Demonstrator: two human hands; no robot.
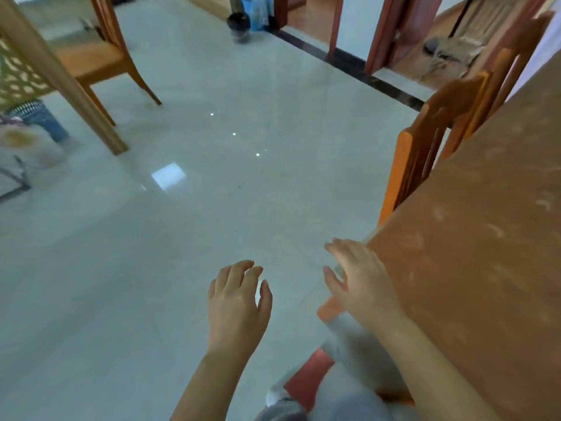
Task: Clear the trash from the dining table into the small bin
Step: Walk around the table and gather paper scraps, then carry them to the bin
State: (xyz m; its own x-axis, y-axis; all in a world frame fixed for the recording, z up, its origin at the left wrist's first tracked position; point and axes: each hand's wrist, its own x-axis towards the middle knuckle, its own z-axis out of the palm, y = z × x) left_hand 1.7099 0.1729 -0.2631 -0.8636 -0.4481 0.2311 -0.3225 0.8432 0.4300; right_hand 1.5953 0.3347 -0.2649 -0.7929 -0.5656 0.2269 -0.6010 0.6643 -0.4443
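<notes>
Both hands empty w/ fingers apart — left hand [238, 302] over the floor [151, 268], right hand [359, 281] at the bench [485, 238] corner — bin [239, 27] far off.

Shiny pale tile floor [212, 208] w/ bright light spots. Wood chair [91, 62] far left, orange chairs [425, 147] at right. Doorway [349, 22] at back, red-brown frame.

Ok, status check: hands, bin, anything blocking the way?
Left hand and right hand open, empty. Small dark bin far across the floor, beside blue bags. Path clear; no trash visible on table edge.
</notes>
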